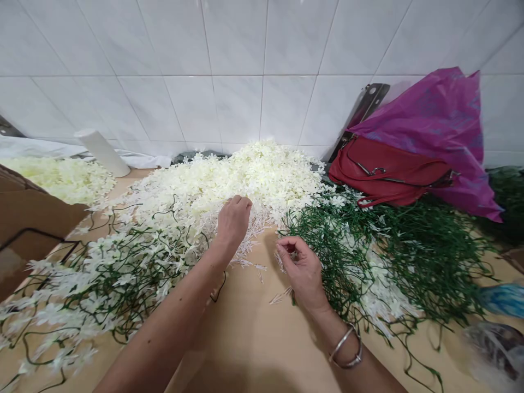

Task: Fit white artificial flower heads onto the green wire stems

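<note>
My left hand (234, 221) reaches to the near edge of a heaped pile of white artificial flower heads (262, 169). Its fingers are curled together, and whatever is between them is hidden. Over the bare table, my right hand (302, 268) holds thumb and forefinger in a pinch; anything in it is too small to name. Thin white stamens (245, 252) lie scattered between the hands, with a few more stamens (281, 295) below the right fingers. Green artificial stems (339, 267) are heaped beside my right hand. White flowers on green stems (135, 273) spread left of my left forearm.
A red handbag (388, 169) and a purple plastic bag (434, 125) lean at the back right. At the left are a cardboard box (36, 218), a white roll (102, 152) and more pale flower heads (61, 177). A tiled wall (237, 103) closes off the back.
</note>
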{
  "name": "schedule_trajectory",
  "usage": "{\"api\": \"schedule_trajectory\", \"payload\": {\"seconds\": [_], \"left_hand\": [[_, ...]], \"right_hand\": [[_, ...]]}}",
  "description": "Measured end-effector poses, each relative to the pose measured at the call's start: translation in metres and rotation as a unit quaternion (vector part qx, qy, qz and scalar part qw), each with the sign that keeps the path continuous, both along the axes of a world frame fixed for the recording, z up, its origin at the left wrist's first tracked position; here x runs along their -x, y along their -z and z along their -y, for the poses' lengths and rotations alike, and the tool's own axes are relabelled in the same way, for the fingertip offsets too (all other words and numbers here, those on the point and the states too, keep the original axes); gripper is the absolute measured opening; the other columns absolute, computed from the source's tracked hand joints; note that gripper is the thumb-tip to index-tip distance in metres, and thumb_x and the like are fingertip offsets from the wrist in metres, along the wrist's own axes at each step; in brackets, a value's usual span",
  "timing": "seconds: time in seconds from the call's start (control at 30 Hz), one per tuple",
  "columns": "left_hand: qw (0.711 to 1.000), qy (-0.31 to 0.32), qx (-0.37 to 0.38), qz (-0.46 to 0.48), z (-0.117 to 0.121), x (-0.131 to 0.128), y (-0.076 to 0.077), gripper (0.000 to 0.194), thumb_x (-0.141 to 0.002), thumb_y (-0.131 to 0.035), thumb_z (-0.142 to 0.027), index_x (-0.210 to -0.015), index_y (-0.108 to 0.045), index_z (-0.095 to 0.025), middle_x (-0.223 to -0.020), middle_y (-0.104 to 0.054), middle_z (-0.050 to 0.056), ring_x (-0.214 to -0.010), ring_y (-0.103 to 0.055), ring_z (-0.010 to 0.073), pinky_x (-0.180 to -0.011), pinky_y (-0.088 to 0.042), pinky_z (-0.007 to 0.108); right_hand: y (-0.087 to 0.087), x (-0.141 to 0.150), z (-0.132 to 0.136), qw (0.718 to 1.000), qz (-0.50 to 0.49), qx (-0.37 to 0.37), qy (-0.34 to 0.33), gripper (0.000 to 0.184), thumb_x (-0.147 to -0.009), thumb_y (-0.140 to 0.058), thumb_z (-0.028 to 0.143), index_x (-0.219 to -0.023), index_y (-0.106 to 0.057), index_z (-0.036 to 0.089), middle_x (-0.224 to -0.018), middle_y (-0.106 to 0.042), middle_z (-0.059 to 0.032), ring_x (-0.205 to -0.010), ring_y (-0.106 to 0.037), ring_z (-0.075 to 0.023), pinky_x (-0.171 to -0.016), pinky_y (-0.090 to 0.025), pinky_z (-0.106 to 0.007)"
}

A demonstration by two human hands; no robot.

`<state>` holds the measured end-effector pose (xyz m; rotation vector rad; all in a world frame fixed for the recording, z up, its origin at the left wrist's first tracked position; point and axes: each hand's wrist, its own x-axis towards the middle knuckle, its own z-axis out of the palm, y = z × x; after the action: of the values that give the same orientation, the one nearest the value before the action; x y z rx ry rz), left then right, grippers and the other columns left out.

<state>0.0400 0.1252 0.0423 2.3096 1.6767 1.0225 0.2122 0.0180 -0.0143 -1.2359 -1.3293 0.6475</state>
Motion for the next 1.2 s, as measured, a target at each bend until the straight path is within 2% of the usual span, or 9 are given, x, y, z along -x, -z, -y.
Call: {"api": "schedule_trajectory", "payload": {"seconds": [0.23,0.3,0.4,0.53,0.6,0.7,0.87,1.0,1.2], "left_hand": [[0.995,0.033,0.029,0.085,0.054,0.016,0.01,0.013,-0.098,-0.055,-0.02,-0.1,-0.067,-0.021,-0.08,-0.072,0.001,-0.067,-0.065,0.0147,-0.063,-0.05,0.025],[0.994,0.032,0.034,0.098,0.058,0.019,0.014,0.014,-0.099,-0.054,-0.022,-0.103,-0.067,-0.021,-0.082,-0.072,0.001,-0.068,-0.066,0.0151,-0.063,-0.051,0.025],[0.997,0.006,-0.009,0.074,0.048,0.018,0.013,0.02,-0.101,-0.053,-0.023,-0.115,-0.066,-0.021,-0.115,-0.073,0.011,-0.102,-0.07,0.024,-0.087,-0.055,0.036],[0.991,-0.095,-0.081,-0.036,0.009,0.012,0.005,0.044,-0.099,-0.06,-0.024,-0.142,-0.054,-0.016,-0.155,-0.048,0.025,-0.143,-0.045,0.0427,-0.108,-0.043,0.06],[0.991,-0.114,-0.052,-0.046,-0.009,0.009,0.001,0.055,-0.097,-0.066,-0.028,-0.148,-0.049,-0.016,-0.15,-0.051,0.028,-0.136,-0.051,0.0455,-0.103,-0.046,0.061],[0.997,-0.051,-0.014,-0.058,-0.018,0.004,-0.004,0.042,-0.097,-0.061,-0.019,-0.139,-0.059,-0.018,-0.121,-0.068,0.018,-0.11,-0.066,0.0341,-0.094,-0.053,0.048],[0.997,0.034,-0.02,-0.069,0.023,-0.001,-0.004,0.036,-0.099,-0.051,-0.011,-0.13,-0.066,-0.023,-0.116,-0.069,0.011,-0.109,-0.066,0.0263,-0.089,-0.054,0.036],[0.995,0.079,0.016,-0.06,0.065,0.012,0.013,0.034,-0.101,-0.051,-0.014,-0.13,-0.067,-0.023,-0.117,-0.068,0.01,-0.104,-0.068,0.0251,-0.084,-0.055,0.035],[0.986,0.105,0.103,0.078,0.103,0.037,0.031,0.048,-0.089,-0.076,-0.031,-0.135,-0.066,-0.025,-0.123,-0.067,0.01,-0.091,-0.069,0.0201,-0.082,-0.059,0.033]], "right_hand": [[-0.001,0.0,0.001,1.0,0.004,-0.003,0.004,0.008,-0.096,-0.065,0.029,-0.096,-0.07,0.023,-0.089,-0.071,-0.0022,-0.078,-0.061,-0.0177,-0.074,-0.049,-0.03],[-0.001,0.0,0.001,1.0,0.004,-0.002,0.005,0.009,-0.096,-0.065,0.029,-0.096,-0.07,0.022,-0.089,-0.071,-0.002,-0.078,-0.061,-0.0177,-0.074,-0.05,-0.03],[0.0,0.0,0.0,1.0,0.0,-0.003,0.002,0.008,-0.095,-0.065,0.029,-0.095,-0.07,0.022,-0.09,-0.071,-0.002,-0.079,-0.062,-0.0177,-0.075,-0.05,-0.03],[0.002,0.0,0.0,1.0,-0.009,0.006,-0.002,0.008,-0.095,-0.066,0.029,-0.095,-0.07,0.022,-0.088,-0.07,-0.0018,-0.078,-0.061,-0.0171,-0.071,-0.049,-0.029],[0.002,0.0,0.0,1.0,-0.014,0.008,-0.002,0.009,-0.094,-0.066,0.03,-0.094,-0.07,0.022,-0.086,-0.07,-0.0017,-0.076,-0.061,-0.0168,-0.069,-0.048,-0.028],[0.0,0.0,-0.001,1.0,-0.011,0.008,-0.001,0.009,-0.094,-0.067,0.03,-0.093,-0.07,0.021,-0.085,-0.07,-0.0019,-0.075,-0.061,-0.017,-0.067,-0.048,-0.028],[-0.001,0.0,-0.001,1.0,0.002,0.006,-0.003,0.008,-0.095,-0.065,0.029,-0.094,-0.069,0.022,-0.088,-0.07,-0.0018,-0.076,-0.061,-0.017,-0.071,-0.05,-0.029],[-0.002,-0.001,0.0,1.0,0.001,0.017,0.006,0.008,-0.095,-0.066,0.029,-0.095,-0.07,0.022,-0.087,-0.07,-0.0017,-0.077,-0.062,-0.0172,-0.072,-0.049,-0.03],[-0.007,0.001,0.003,1.0,0.001,0.019,0.008,0.007,-0.093,-0.067,0.029,-0.094,-0.07,0.022,-0.087,-0.071,-0.0021,-0.08,-0.062,-0.0181,-0.076,-0.049,-0.031]]}}
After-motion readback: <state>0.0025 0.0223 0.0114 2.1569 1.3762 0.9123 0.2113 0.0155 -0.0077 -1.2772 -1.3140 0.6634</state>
